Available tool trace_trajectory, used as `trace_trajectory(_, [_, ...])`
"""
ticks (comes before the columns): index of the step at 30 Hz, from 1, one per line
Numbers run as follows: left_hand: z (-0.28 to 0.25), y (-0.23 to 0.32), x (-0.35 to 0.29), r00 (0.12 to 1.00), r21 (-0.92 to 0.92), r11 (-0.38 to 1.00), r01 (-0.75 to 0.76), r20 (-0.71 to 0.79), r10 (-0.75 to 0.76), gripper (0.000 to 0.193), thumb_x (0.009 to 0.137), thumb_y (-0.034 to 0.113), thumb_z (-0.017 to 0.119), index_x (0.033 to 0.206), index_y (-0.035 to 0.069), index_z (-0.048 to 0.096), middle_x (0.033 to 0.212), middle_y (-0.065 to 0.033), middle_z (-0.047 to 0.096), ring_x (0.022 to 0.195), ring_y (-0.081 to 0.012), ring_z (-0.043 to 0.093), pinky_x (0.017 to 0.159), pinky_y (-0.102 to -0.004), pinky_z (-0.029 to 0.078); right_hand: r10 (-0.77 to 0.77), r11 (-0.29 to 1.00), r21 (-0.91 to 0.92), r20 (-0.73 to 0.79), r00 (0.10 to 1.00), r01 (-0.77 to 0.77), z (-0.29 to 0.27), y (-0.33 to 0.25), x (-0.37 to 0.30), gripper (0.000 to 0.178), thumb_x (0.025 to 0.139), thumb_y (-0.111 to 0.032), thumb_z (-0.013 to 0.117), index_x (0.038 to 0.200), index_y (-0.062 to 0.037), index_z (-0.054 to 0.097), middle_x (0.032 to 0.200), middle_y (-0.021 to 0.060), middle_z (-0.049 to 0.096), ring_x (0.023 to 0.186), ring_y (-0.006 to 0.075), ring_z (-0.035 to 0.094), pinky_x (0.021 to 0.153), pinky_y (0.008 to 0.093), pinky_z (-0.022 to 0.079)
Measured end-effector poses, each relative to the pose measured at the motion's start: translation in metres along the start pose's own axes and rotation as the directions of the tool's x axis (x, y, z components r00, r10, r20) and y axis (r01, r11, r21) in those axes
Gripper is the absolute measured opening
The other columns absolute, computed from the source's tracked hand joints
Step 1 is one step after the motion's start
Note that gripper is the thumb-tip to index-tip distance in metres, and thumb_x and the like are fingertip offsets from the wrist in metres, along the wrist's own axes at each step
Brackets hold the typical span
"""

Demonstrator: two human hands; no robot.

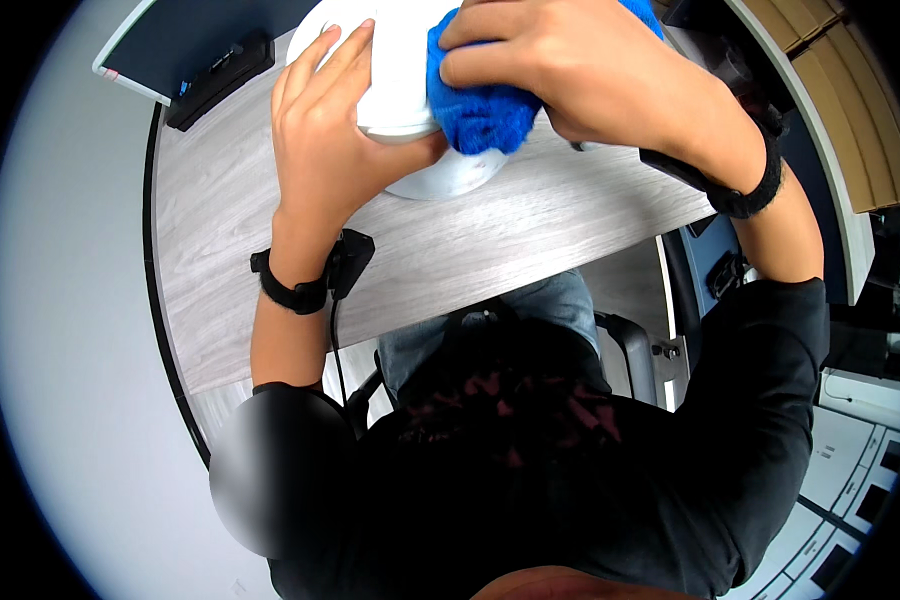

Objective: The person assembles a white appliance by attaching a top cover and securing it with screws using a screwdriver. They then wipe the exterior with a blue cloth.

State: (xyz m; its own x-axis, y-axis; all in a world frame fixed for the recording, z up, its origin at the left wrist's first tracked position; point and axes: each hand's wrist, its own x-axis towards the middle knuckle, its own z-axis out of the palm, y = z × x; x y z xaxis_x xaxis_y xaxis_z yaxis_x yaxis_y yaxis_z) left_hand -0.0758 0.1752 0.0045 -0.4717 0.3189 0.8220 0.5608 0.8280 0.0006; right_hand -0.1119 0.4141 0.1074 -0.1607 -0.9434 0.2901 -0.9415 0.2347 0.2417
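At the top of the head view, a white appliance-like object stands on the desk, partly cut off by the frame edge. Beneath it shows a smooth, rounded, pale base. My left hand grips its left side, fingers spread over the body and thumb along the lower front. A fluffy blue cloth is bunched in my right hand, whose fingers curl round it. The cloth presses against the object's right side. What kind of object it is, I cannot make out.
The wood-grain desk lies under my hands. A dark monitor and a black case are at the far left. Cardboard boxes stand beyond a partition at the right. A black wrist device trails a cable by my left wrist.
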Motion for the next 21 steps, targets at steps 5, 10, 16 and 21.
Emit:
trace_trajectory(5, [-0.006,-0.002,0.000,0.999,-0.050,0.999,0.000,0.033,0.001,0.070,0.061,0.038,0.096,0.119,0.004,0.075,0.121,-0.0169,0.074,0.131,-0.0381,0.060,0.109,-0.0517,0.044,0.027,0.997,0.079,-0.060,0.998,-0.022,0.004,0.015,-0.004,0.029,0.080,-0.008,0.066,0.109,-0.0082,0.072,0.114,0.0105,0.072,0.109,0.0283,0.063,0.088,0.0425,0.046])
trace_trajectory(10, [-0.006,-0.006,-0.002,0.998,-0.037,0.999,-0.009,0.054,0.011,0.072,0.064,0.045,0.095,0.118,0.001,0.075,0.119,-0.0173,0.075,0.133,-0.0392,0.057,0.110,-0.0523,0.044,0.042,0.998,-0.041,-0.113,0.993,-0.047,0.029,0.064,0.009,0.034,0.074,-0.006,0.070,0.108,-0.0050,0.073,0.107,0.0134,0.074,0.102,0.0340,0.068,0.088,0.0448,0.054])
trace_trajectory(16, [-0.005,-0.007,0.000,0.998,-0.054,0.999,-0.004,0.056,0.007,0.073,0.063,0.046,0.095,0.117,0.001,0.075,0.120,-0.0192,0.074,0.134,-0.0392,0.056,0.110,-0.0527,0.043,0.213,0.976,-0.028,-0.078,0.974,-0.215,0.042,0.100,0.025,0.031,0.074,-0.004,0.070,0.104,-0.0066,0.074,0.096,0.0173,0.074,0.094,0.0379,0.071,0.084,0.0461,0.056])
trace_trajectory(21, [-0.003,-0.006,-0.003,0.999,-0.030,1.000,-0.003,0.050,0.005,0.072,0.064,0.047,0.094,0.117,0.001,0.076,0.119,-0.0194,0.074,0.134,-0.0399,0.056,0.110,-0.0525,0.043,0.280,0.957,-0.066,-0.029,0.960,-0.281,0.045,0.108,0.029,0.027,0.076,-0.005,0.070,0.103,-0.0065,0.073,0.093,0.0174,0.074,0.093,0.0381,0.071,0.083,0.0464,0.056])
